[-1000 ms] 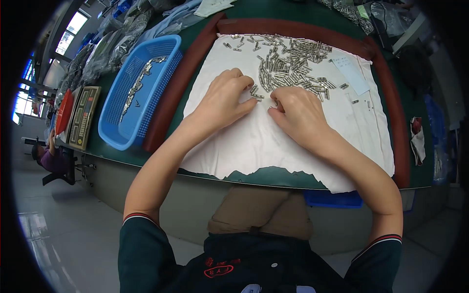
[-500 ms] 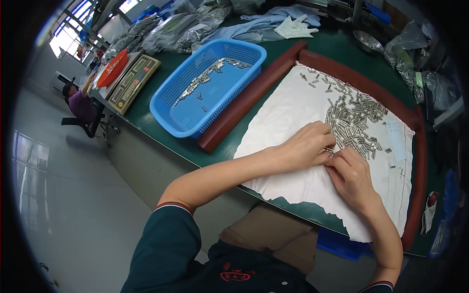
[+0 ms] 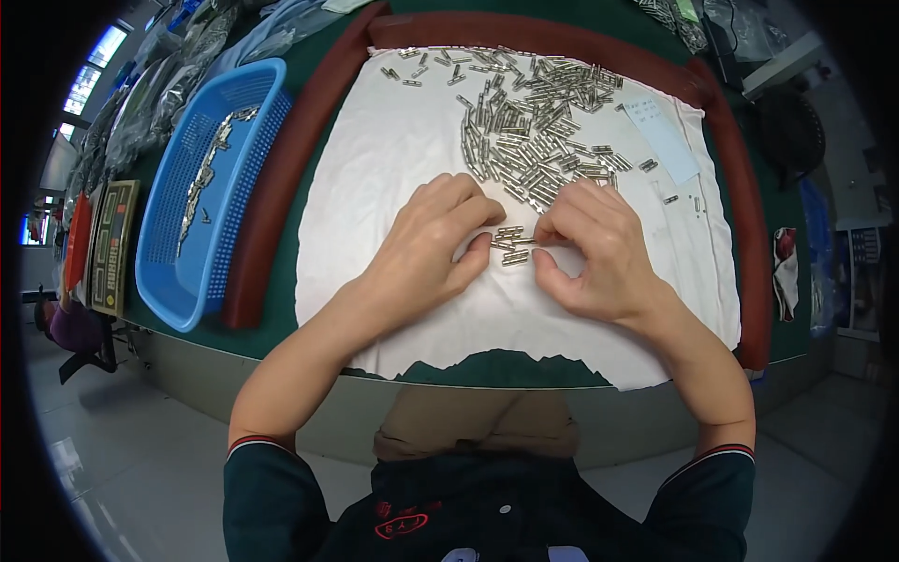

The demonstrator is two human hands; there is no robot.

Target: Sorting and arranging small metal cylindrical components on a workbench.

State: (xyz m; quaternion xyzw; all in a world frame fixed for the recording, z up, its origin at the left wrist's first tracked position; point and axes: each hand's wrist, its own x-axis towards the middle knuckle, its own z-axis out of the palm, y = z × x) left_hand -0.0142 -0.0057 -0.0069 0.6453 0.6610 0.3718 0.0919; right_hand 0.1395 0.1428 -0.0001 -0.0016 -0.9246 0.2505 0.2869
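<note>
A small group of short, silvery metal cylinders (image 3: pixel 511 245) lies on the white cloth (image 3: pixel 393 150) between my hands. My left hand (image 3: pixel 435 234) rests at the left side of this group, its fingers curled and a gap between thumb and forefinger. From the right, my right hand (image 3: pixel 599 245) reaches the same group with bent fingers, thumb apart from the forefinger. Its fingertips are at the nearest cylinders; whether they grip one cannot be made out. Just beyond both hands spreads a large pile of like metal cylinders (image 3: pixel 534 131).
Dark red bars (image 3: pixel 524 33) border the cloth at the back and sides. Left of it stands a blue plastic basket (image 3: pixel 173 253) with metal pieces inside. A pale blue paper slip (image 3: pixel 663 140) lies right of the pile. Further left are a scale (image 3: pixel 114 248) and a seated person (image 3: pixel 70 328).
The view has turned right, putting the cloth in the middle. My hands, earlier close together at the pile's near edge, have moved apart, and the small group of cylinders shows between them.
</note>
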